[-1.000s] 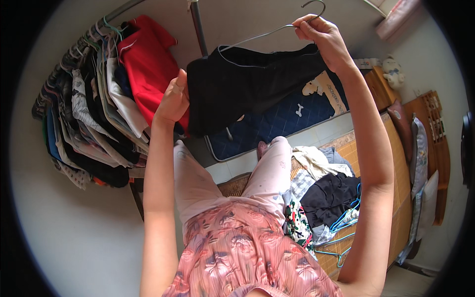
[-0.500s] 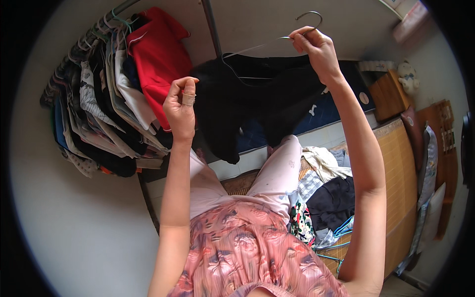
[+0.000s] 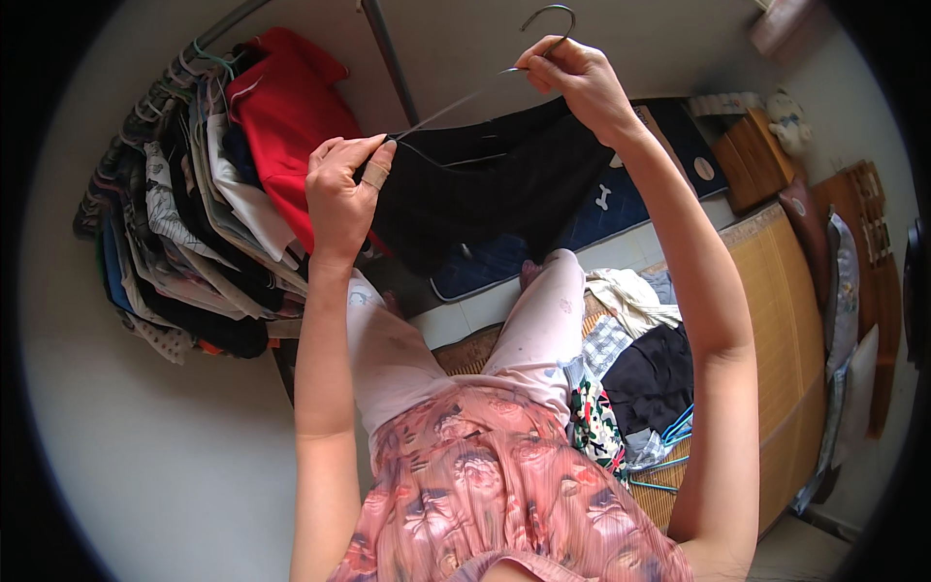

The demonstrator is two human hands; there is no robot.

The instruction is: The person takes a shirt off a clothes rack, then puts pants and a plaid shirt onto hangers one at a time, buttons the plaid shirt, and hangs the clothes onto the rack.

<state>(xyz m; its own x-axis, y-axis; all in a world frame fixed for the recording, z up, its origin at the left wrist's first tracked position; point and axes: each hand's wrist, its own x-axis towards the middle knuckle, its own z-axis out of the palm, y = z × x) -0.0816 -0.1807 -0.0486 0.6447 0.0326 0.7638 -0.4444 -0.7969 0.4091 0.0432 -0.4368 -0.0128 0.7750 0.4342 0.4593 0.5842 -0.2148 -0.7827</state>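
My right hand (image 3: 579, 85) is raised and closed around a thin metal clothes hanger (image 3: 572, 19) just below its hook, which points up. From there the hanger's wire slopes down to the left. A black garment (image 3: 495, 199) hangs spread out on the hanger, its neckline facing up. At the garment's left shoulder end, my left hand (image 3: 344, 184) pinches the black cloth between thumb and fingertips; a tan strip circles one finger. Whether the wire's end is also inside that pinch is hidden.
A rail (image 3: 184, 73) at the left is packed with hung clothes, a red shirt (image 3: 286, 121) nearest. To my right, a bamboo mat (image 3: 766, 320) bears a heap of clothes (image 3: 645, 373) and blue hangers (image 3: 679, 427). A wooden box (image 3: 752, 160) and white plush toy (image 3: 787, 121) stand beyond.
My left hand has turned and taken hold of the garment's left shoulder. My right hand and the hanger have shifted left and slightly up. The cloth hangs pulled more toward the left.
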